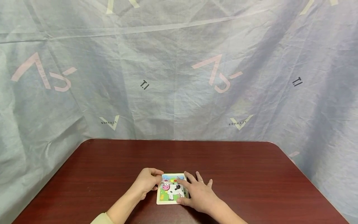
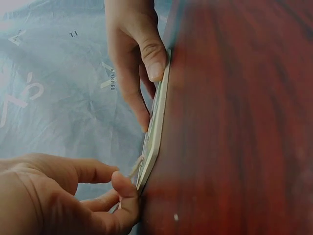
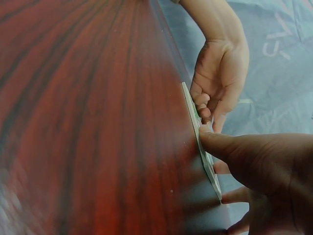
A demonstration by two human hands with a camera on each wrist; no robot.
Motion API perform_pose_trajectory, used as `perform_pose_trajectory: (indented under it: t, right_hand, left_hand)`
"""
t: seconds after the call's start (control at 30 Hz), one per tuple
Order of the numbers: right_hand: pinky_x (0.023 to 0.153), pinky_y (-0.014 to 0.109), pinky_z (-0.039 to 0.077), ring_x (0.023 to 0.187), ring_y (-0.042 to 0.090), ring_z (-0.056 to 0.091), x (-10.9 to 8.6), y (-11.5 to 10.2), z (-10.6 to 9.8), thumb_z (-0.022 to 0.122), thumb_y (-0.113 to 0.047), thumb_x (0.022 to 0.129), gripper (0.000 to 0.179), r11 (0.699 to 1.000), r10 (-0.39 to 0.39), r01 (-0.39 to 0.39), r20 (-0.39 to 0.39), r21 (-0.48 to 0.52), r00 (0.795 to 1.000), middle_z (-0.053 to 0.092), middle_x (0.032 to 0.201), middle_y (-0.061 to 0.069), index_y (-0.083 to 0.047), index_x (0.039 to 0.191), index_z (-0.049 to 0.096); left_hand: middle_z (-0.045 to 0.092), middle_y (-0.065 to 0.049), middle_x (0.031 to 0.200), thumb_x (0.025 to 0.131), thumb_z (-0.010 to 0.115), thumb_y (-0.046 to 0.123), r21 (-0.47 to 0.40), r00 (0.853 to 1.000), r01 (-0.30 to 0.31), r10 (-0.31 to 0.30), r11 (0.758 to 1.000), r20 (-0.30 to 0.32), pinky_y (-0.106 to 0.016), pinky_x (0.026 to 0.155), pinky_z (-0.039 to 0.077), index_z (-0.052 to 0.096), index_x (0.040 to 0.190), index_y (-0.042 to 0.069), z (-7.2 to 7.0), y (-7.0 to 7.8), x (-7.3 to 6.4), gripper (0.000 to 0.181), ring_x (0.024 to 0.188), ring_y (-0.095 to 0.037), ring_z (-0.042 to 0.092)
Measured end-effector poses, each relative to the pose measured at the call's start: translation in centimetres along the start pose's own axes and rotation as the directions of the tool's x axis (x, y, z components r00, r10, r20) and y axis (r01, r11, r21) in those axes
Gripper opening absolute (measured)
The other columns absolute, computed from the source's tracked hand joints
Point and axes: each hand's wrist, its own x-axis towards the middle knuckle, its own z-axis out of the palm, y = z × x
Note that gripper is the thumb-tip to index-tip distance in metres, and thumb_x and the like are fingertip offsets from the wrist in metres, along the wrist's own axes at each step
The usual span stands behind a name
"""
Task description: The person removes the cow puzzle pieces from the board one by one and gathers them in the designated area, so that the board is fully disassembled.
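Observation:
A square jigsaw puzzle point(image 1: 172, 190) with a cow picture and pale frame lies flat on the dark red table. At its upper left corner is my left hand point(image 1: 145, 182), its thumb and index finger pinching a small thin puzzle piece point(image 2: 136, 167) that stands tilted above the board. My right hand point(image 1: 199, 193) rests over the puzzle's right side with spread fingers. Its thumb touches the near edge, one finger lies on the picture, and another reaches the far right corner. This hand covers the right part of the picture.
The reddish-brown table point(image 1: 237, 165) extends around the puzzle on all sides. Behind and beside it hangs a grey printed cloth point(image 1: 173, 77), which reaches down to the table's far edge.

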Motion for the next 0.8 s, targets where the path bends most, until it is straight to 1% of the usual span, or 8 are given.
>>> perform_pose_trajectory:
  t: [0.1,0.2,0.3,0.43,0.6,0.8]
  right_hand:
    - [0.082,0.090,0.024,0.136,0.059,0.035,0.0,0.0,0.0,0.072,-0.058,0.086,0.066,1.000,-0.001,0.001,-0.004,-0.001,1.000,0.043,0.153,0.012,-0.029,0.144,0.057]
    - [0.082,0.090,0.024,0.136,0.059,0.035,0.0,0.1,0.0,0.072,-0.058,0.086,0.067,1.000,0.000,0.000,0.003,0.001,1.000,0.043,0.154,0.012,-0.029,0.144,0.057]
    - [0.082,0.090,0.024,0.136,0.059,0.034,0.1,0.1,0.1,0.071,-0.059,0.086,0.067,1.000,0.002,-0.002,0.013,0.002,1.000,0.042,0.154,0.012,-0.029,0.145,0.056]
    - [0.082,0.090,0.024,0.136,0.059,0.034,0.2,0.0,0.2,0.071,-0.058,0.086,0.067,1.000,-0.001,0.001,0.022,0.009,1.000,0.042,0.154,0.012,-0.030,0.145,0.056]
    - [0.082,0.090,0.024,0.136,0.059,0.035,0.1,-0.2,0.1,0.072,-0.058,0.086,0.067,1.000,-0.006,0.006,0.003,0.008,1.000,0.043,0.154,0.012,-0.028,0.144,0.057]
    - [0.083,0.090,0.022,0.137,0.058,0.034,0.0,0.0,0.0,0.072,-0.056,0.087,0.066,1.000,0.006,-0.006,0.007,0.012,1.000,0.042,0.155,0.012,-0.029,0.144,0.056]
  left_hand:
    - [0.059,-0.008,0.087,0.082,0.064,-0.006,0.016,0.999,-0.033,0.033,0.999,-0.008,-0.028,0.057,0.049,0.067,0.111,-0.010,0.1,-0.1,0.3,0.029,0.067,-0.017,0.055]
    - [0.061,-0.007,0.082,0.084,0.068,-0.005,0.027,0.999,-0.054,0.054,0.998,-0.007,-0.029,0.057,0.048,0.067,0.107,-0.008,0.2,-0.1,0.4,0.023,0.064,-0.016,0.055]
    - [0.060,-0.006,0.075,0.085,0.069,-0.004,0.027,0.998,-0.063,0.063,0.998,-0.007,-0.028,0.056,0.046,0.066,0.105,-0.008,0.4,-0.1,0.4,0.020,0.061,-0.016,0.054]
    - [0.059,-0.005,0.069,0.085,0.070,-0.004,0.019,0.998,-0.060,0.061,0.998,-0.016,-0.026,0.054,0.045,0.066,0.104,-0.008,0.3,-0.3,0.4,0.019,0.058,-0.015,0.053]
    - [0.060,-0.006,0.069,0.086,0.069,-0.003,0.022,0.997,-0.069,0.070,0.997,-0.028,-0.028,0.054,0.047,0.067,0.106,-0.007,-0.3,-0.4,0.4,0.020,0.059,-0.017,0.055]
    - [0.064,-0.009,0.077,0.090,0.069,-0.002,0.017,0.996,-0.069,0.070,0.997,-0.054,-0.029,0.055,0.048,0.068,0.110,-0.005,-1.3,-0.4,0.4,0.021,0.061,-0.019,0.056]
